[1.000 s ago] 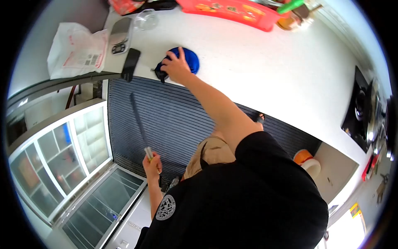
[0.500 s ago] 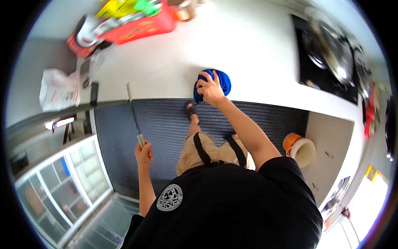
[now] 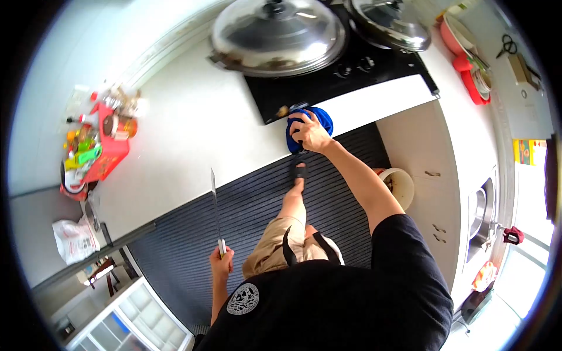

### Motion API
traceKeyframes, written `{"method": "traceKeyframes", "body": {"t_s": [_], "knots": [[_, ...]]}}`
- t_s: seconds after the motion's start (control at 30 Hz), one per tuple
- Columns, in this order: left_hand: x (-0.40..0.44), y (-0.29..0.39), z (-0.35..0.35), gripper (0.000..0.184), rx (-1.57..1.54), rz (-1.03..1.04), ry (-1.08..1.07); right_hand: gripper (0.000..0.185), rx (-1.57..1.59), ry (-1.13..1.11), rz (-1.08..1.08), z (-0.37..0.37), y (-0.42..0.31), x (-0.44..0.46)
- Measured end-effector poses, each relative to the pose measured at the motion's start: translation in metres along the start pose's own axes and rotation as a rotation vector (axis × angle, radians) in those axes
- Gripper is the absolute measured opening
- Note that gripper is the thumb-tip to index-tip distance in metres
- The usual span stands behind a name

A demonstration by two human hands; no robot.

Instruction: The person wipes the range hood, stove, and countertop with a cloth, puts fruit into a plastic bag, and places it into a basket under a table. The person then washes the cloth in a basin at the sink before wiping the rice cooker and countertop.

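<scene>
Our R hand [image 3: 311,136] is clamped on soft, rounded blue cloth [image 3: 324,119], over smooth white counter [image 3: 193,137] edge. Our L hand [image 3: 220,264]'s closed round knife [image 3: 215,202], thin metal blade pointing fwd. Cloth partly hidden under fingers; underside unclear. Vs. prev. frame, cloth's nearer glossy blk stove [image 3: 328,85], just ahead of R grip.
</scene>
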State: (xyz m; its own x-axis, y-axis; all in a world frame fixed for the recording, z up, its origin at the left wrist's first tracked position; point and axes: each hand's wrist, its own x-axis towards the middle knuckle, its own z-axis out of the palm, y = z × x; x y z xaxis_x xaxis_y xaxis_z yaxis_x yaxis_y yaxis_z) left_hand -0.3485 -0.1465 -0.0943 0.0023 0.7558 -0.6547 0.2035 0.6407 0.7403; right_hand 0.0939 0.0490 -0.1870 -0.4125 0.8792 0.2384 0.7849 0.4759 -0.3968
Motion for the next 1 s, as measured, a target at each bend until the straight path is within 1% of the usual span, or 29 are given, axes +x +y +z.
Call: {"method": "traceKeyframes", "body": {"t_s": [0.1,0.2,0.23,0.27,0.33,0.37,0.43,0.5,0.6,0.63,0.67,0.73,0.77,0.87,0.9,0.93,1.0], "knots": [[0.017,0.005,0.052,0.008,0.08,-0.007,-0.075,0.009,-0.037,0.048,0.029,-0.03,0.053,-0.035],[0.029,0.02,0.12,0.007,0.16,0.005,-0.167,0.012,-0.064,0.115,0.091,-0.068,0.118,-0.078],[0.03,0.032,0.145,0.009,0.174,-0.05,-0.185,0.014,-0.088,0.116,0.1,-0.082,0.144,-0.094],[0.039,0.032,0.164,0.011,0.26,0.025,-0.218,0.015,-0.129,0.091,0.149,-0.095,0.168,-0.111],[0.05,0.027,0.202,0.017,0.423,0.178,-0.283,0.015,-0.143,0.115,0.205,-0.122,0.214,-0.139],[0.052,0.037,0.225,0.025,0.489,0.2,-0.311,0.015,-0.153,0.119,0.242,-0.137,0.236,-0.154],[0.058,0.063,0.264,0.026,0.604,0.211,-0.425,0.014,-0.172,0.239,0.364,-0.156,0.282,-0.178],[0.06,0.084,0.296,0.027,0.687,0.258,-0.516,0.012,-0.242,0.195,0.423,-0.181,0.326,-0.212],[0.059,0.104,0.335,0.029,0.824,0.154,-0.541,0.012,-0.327,0.222,0.602,-0.218,0.378,-0.27],[0.06,0.105,0.347,0.03,0.801,0.196,-0.553,0.012,-0.366,0.216,0.662,-0.232,0.385,-0.292],[0.059,0.11,0.362,0.03,0.841,0.256,-0.558,0.012,-0.352,0.274,0.677,-0.241,0.394,-0.316],[0.053,0.119,0.389,0.029,0.906,0.375,-0.563,0.013,-0.362,0.301,0.744,-0.258,0.401,-0.367],[0.053,0.115,0.399,0.027,0.869,0.402,-0.571,0.014,-0.379,0.314,0.796,-0.269,0.402,-0.396],[0.044,0.098,0.431,0.025,0.84,0.304,-0.51,0.013,-0.421,0.373,0.921,-0.291,0.402,-0.495],[0.035,0.093,0.443,0.023,0.83,0.302,-0.497,0.013,-0.427,0.386,0.965,-0.3,0.396,-0.529],[0.024,0.087,0.457,0.021,0.79,0.32,-0.48,0.012,-0.426,0.367,1.012,-0.303,0.392,-0.565],[-0.018,0.081,0.493,0.019,0.723,0.261,-0.421,0.014,-0.443,0.463,1.019,-0.308,0.371,-0.63]]}}
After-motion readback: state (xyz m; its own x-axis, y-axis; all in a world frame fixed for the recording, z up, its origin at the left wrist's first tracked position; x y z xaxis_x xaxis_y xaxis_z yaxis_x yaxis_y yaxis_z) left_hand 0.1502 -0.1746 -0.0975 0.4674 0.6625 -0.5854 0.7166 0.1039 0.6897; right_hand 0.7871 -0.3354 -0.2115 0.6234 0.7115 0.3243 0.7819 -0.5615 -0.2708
